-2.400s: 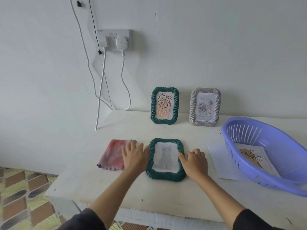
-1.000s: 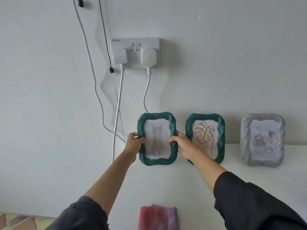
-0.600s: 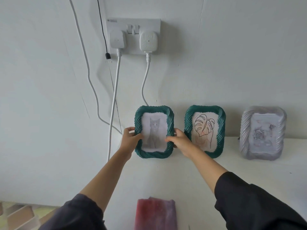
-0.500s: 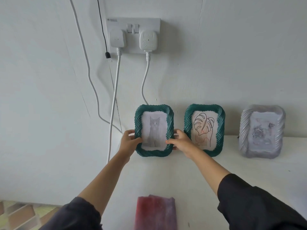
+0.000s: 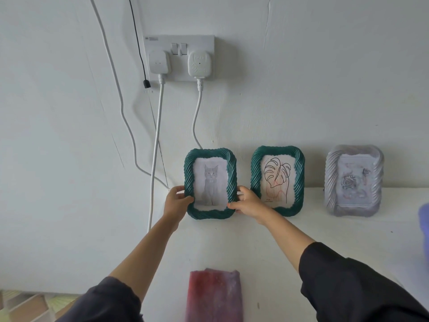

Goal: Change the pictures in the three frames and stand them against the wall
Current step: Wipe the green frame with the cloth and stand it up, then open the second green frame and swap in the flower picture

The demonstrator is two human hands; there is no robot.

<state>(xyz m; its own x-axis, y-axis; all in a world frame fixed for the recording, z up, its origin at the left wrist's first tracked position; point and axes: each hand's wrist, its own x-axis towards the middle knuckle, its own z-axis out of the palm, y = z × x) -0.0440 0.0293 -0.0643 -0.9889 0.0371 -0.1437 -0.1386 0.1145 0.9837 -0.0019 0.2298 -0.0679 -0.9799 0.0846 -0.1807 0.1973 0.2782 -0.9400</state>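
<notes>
A green twisted-rim frame with a grey cat picture [image 5: 210, 184] stands upright against the white wall, its base on the white table [image 5: 267, 242]. My left hand [image 5: 177, 202] grips its lower left edge and my right hand [image 5: 247, 203] grips its lower right edge. To its right a second green frame with a leaf drawing [image 5: 277, 181] leans on the wall. Further right stands a grey frame with a rose picture [image 5: 354, 181].
A double wall socket [image 5: 178, 57] with two white plugs sits above the frames, its cables [image 5: 156, 149] hanging down left of the cat frame. A red-pink cloth [image 5: 214, 296] lies near the table's front. The blue basket's edge [image 5: 424, 223] shows at far right.
Both hands lifted the cat frame from flat on the table, carried it to the wall and lowered it until its base met the table, left of the leaf frame.
</notes>
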